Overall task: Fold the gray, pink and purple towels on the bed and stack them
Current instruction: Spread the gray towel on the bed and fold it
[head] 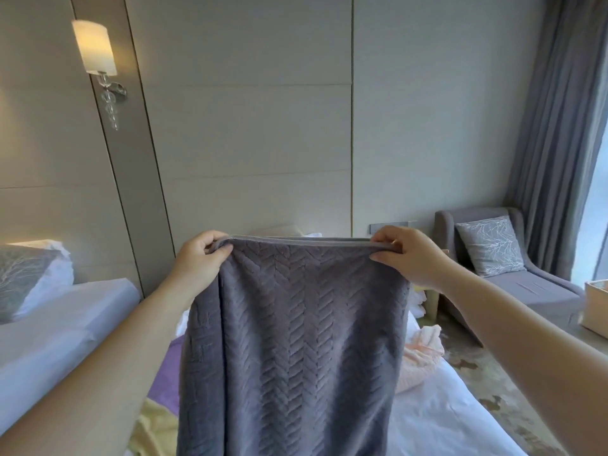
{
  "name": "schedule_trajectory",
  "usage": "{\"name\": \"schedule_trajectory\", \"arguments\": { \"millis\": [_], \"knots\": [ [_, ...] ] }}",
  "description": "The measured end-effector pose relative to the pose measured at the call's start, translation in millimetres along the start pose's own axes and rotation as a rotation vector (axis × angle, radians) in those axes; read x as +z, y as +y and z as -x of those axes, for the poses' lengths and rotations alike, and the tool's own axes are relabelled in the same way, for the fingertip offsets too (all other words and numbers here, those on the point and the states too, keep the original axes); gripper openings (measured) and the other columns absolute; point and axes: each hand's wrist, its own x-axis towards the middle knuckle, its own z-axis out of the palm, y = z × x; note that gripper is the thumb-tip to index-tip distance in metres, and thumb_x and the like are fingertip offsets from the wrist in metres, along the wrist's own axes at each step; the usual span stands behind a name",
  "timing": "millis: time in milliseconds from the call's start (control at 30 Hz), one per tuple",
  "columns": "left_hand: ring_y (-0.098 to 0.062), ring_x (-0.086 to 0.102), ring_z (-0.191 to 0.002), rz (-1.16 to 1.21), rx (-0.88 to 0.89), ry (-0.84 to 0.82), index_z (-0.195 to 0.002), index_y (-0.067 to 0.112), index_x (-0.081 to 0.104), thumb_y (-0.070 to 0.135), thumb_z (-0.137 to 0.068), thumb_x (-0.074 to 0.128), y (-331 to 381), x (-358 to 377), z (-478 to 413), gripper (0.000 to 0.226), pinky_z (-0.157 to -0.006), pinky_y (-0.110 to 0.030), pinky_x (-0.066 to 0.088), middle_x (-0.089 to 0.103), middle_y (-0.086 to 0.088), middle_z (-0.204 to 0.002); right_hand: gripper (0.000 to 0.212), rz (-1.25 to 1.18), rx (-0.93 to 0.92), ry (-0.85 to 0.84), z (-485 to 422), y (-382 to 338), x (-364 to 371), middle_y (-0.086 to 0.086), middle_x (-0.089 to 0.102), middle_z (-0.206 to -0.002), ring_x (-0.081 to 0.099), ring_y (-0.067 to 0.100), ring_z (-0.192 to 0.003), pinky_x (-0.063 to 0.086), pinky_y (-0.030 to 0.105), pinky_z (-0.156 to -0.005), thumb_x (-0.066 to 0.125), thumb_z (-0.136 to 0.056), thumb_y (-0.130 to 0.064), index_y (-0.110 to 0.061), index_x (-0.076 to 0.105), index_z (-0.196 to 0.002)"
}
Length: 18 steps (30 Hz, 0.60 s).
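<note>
A white-sheeted bed (444,422) lies nearest the camera. On it, a pale yellow cloth (151,429) and a purple towel (166,366) show at the left, and a crumpled pink towel (419,353) sits at the right. To the left is a second bed (49,340) with white bedding; to the right, patterned carpet (510,390) and the corner of a light box (595,304). Farther back stands a gray armchair (526,284) with a branch-print cushion (490,245), beside long gray curtains (559,126). A pale panelled wall (263,126) carries a lit wall lamp (95,47) at upper left.

A gray towel (289,340), plush with a raised herringbone pattern and a smooth hem, hangs upright in the air above the bed, filling the centre and hiding part of the towels behind it.

The left hand (200,258) pinches the towel's top left corner, fingers curled over the hem. The right hand (408,255) pinches the top right corner between thumb and fingers. The top edge stretches nearly level between them.
</note>
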Motion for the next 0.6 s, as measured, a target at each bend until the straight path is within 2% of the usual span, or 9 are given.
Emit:
{"name": "schedule_trajectory", "arguments": {
  "millis": [67,100,167,233,367,467,533,600],
  "knots": [
    [-0.021,0.06,-0.081,-0.022,-0.025,0.015,-0.095,0.017,0.066,0.013,-0.093,0.056,-1,-3,0,0.011,-0.076,-0.03,0.044,0.065,-0.005,-0.086,0.027,0.02,0.004,0.09,-9,-10,-4,-0.003,0.059,-0.085,0.056,0.013,-0.075,0.042,0.021,-0.064,0.072,-0.082,-0.021,-0.024,0.053,-0.101],
    [-0.021,0.059,-0.081,-0.036,-0.032,0.025,-0.095,0.016,0.066,0.013,-0.094,0.055,-2,-5,-1,0.011,-0.075,-0.03,0.044,0.065,-0.005,-0.087,0.026,0.062,0.02,0.107,-14,-15,-7,-0.004,0.058,-0.082,0.054,0.012,-0.073,0.04,0.022,-0.062,0.073,-0.08,-0.025,-0.023,0.055,-0.099],
    [-0.018,0.058,-0.079,-0.095,-0.034,0.043,-0.094,0.018,0.065,0.014,-0.093,0.054,-5,-7,-2,0.011,-0.068,-0.027,0.043,0.064,-0.002,-0.087,0.017,0.142,0.045,0.08,-21,-23,-13,-0.003,0.061,-0.079,0.054,0.014,-0.074,0.04,0.026,-0.062,0.073,-0.079,-0.03,-0.02,0.064,-0.09],
    [-0.015,0.057,-0.078,-0.16,-0.057,0.017,-0.092,0.021,0.064,0.014,-0.093,0.053,-9,-8,-2,0.013,-0.064,-0.025,0.041,0.063,0.001,-0.087,0.012,0.119,0.051,0.026,-24,-30,-15,0.002,0.065,-0.083,0.055,0.016,-0.078,0.042,0.027,-0.065,0.073,-0.08,-0.027,-0.017,0.068,-0.085],
    [-0.023,0.054,-0.089,-0.157,-0.163,-0.116,-0.087,0.022,0.061,0.008,-0.091,0.045,-19,-6,1,0.021,-0.073,-0.032,0.038,0.061,-0.007,-0.094,0.012,-0.047,0.124,-0.104,-20,-32,-18,0.008,0.069,-0.095,0.056,0.015,-0.081,0.043,0.022,-0.067,0.066,-0.085,-0.015,-0.015,0.071,-0.096],
    [-0.026,0.056,-0.099,0.012,-0.217,-0.176,-0.089,0.022,0.065,0.011,-0.091,0.046,-17,6,13,0.023,-0.088,-0.036,0.042,0.063,-0.013,-0.105,0.017,-0.357,0.245,-0.077,-14,-29,-8,0.014,0.063,-0.094,0.053,0.021,-0.085,0.04,0.032,-0.072,0.052,-0.089,-0.005,-0.013,0.066,-0.094],
    [-0.021,0.059,-0.097,0.161,-0.179,-0.226,-0.086,0.022,0.066,0.015,-0.094,0.048,-8,22,21,0.021,-0.084,-0.032,0.044,0.065,-0.009,-0.101,0.025,-0.462,0.3,0.003,-9,-31,6,0.01,0.059,-0.088,0.052,0.02,-0.08,0.04,0.031,-0.069,0.042,-0.087,-0.002,-0.014,0.064,-0.089],
    [-0.006,0.06,-0.088,0.127,-0.079,-0.316,-0.086,0.024,0.066,0.027,-0.095,0.052,5,40,29,0.017,-0.08,-0.019,0.043,0.067,0.005,-0.088,0.026,-0.493,0.278,-0.003,-3,-37,23,0.001,0.062,-0.083,0.055,0.013,-0.073,0.043,0.024,-0.065,0.045,-0.085,-0.007,-0.016,0.068,-0.092]
  ]
}}
